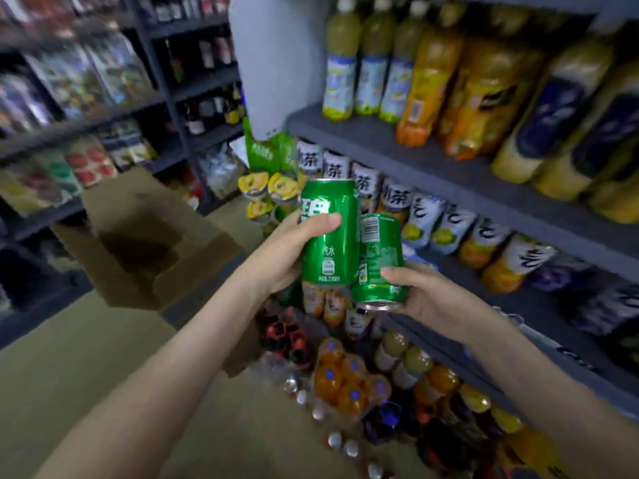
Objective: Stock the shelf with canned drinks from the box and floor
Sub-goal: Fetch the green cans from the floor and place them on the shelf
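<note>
My left hand (287, 250) grips a tall green drink can (330, 247) held upright at the middle of the view. Right beside it my right hand (425, 295) holds a second green can (378, 261), tilted with its top end down and its barcode facing me. The two cans are close together, almost touching, in front of the grey shelf (397, 146) on the right. An open cardboard box (145, 243) stands on the floor to the left, behind my left arm; its inside is dark and blurred.
Large bottles of yellow and orange drinks fill the upper shelf board. Smaller tea bottles (425, 223) line the board below. Shrink-wrapped bottle packs (349, 378) and cup containers (269, 195) lie on the floor by the shelf. Another dark shelving unit runs along the left.
</note>
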{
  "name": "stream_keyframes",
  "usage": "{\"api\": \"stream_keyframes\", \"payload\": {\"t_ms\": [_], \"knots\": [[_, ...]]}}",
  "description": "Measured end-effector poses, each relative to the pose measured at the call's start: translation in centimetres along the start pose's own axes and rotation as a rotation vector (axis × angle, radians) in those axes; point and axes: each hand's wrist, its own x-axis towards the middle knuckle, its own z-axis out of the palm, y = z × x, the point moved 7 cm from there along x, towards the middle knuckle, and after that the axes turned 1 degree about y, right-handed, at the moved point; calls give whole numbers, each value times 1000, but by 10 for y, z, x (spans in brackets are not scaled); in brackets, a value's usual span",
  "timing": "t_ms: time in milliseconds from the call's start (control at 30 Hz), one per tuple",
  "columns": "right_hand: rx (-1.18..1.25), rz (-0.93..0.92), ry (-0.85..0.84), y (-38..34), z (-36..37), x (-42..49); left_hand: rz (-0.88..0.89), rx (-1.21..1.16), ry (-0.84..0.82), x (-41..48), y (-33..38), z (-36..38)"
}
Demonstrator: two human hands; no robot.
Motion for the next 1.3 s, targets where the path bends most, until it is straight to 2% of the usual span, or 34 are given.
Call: {"api": "stream_keyframes", "payload": {"t_ms": [200,367,600,800,1033,1133,1300], "knots": [[-87,-252,176,-87,-64,-50,180,236,-89,42,78,101],[-205,-461,330,-158,-88,-79,334,288,-163,70,136,145],[-250,-659,515,-240,-89,-87,473,366,-245,127,210,154],[-390,-846,696,-301,-62,-103,531,308,-331,183,261,150],[-442,-1161,1023,-399,-58,-142,579,216,-417,232,287,173],[-479,-1192,1135,-433,-69,-150,566,205,-411,250,285,184],[-543,-1049,1317,-456,-109,-142,525,247,-359,278,269,199]]}}
